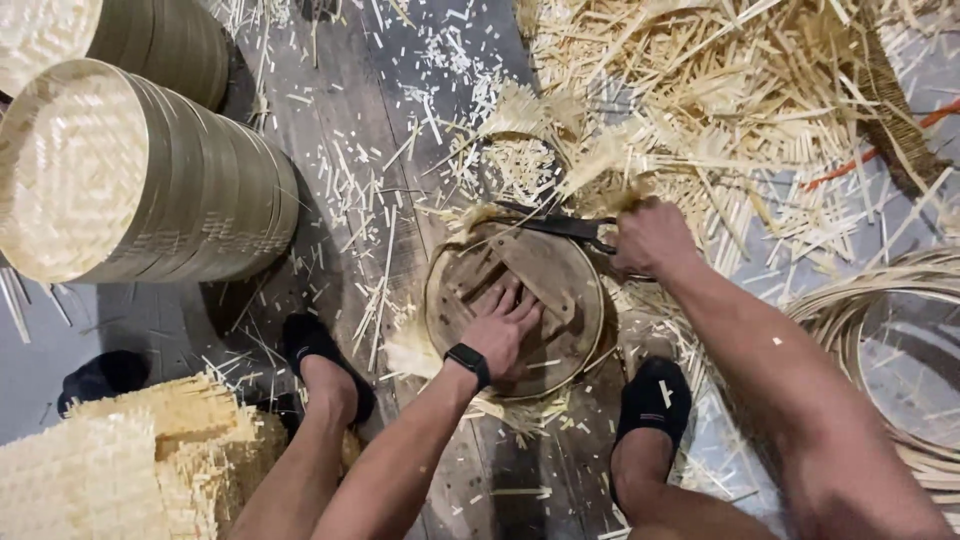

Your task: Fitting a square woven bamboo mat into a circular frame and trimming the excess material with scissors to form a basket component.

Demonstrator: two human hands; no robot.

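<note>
My left hand point(503, 325) presses flat, fingers spread, on a round wooden form point(560, 272) lying on the floor between my feet. A woven bamboo mat is trapped under the form, with its frayed edge point(480, 215) sticking out around the rim. My right hand point(652, 238) grips the handles of black scissors point(560, 226), whose blades reach left across the form's far edge. A black watch sits on my left wrist.
Stacks of round woven bamboo trays point(140, 180) lie on their side at upper left. Square woven mats point(120, 465) are piled at lower left. Bamboo offcuts point(720, 90) cover the floor at the top right. Coiled bamboo hoops point(900, 340) lie at right.
</note>
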